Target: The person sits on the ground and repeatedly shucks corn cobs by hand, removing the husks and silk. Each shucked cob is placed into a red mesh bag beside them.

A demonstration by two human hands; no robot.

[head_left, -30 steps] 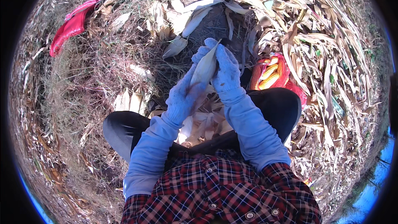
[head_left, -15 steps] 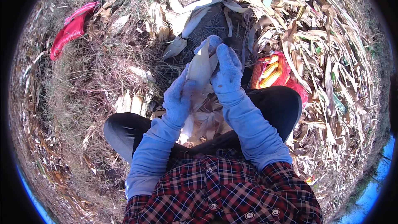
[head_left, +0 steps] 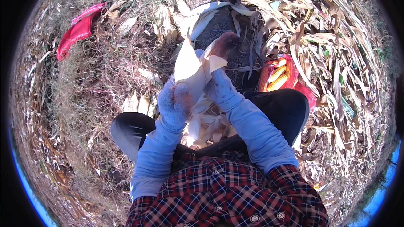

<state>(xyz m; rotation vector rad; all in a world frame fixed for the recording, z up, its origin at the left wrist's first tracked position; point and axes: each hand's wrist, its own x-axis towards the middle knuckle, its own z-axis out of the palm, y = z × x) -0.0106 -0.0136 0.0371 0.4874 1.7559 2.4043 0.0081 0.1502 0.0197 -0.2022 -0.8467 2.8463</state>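
Both my hands wear pale, fuzzy work gloves, soiled brown on the left. My left hand [head_left: 173, 103] is closed around the lower left of an ear of corn [head_left: 197, 87] in its pale husk, above my lap. Wide husk leaves [head_left: 188, 65] spread apart at its top, and a tuft of brown silk [head_left: 226, 43] sticks out at the upper right. On the ear's other side my right hand [head_left: 221, 87] grips the husk, its fingers mostly hidden behind a folded leaf. No kernels show on this ear.
Husk scraps [head_left: 204, 130] lie between my folded legs. A red mesh bag [head_left: 265, 77] with bare yellow corn cobs [head_left: 279, 75] stands beside my right knee. Dry stalks [head_left: 332, 59] heap at the right. An empty-looking red bag [head_left: 78, 33] lies on dry grass at far left.
The husk leaves have parted, with one pulled to the left and the brown silk now exposed. My right hand has moved down and slightly left, its fingers going behind the husk.
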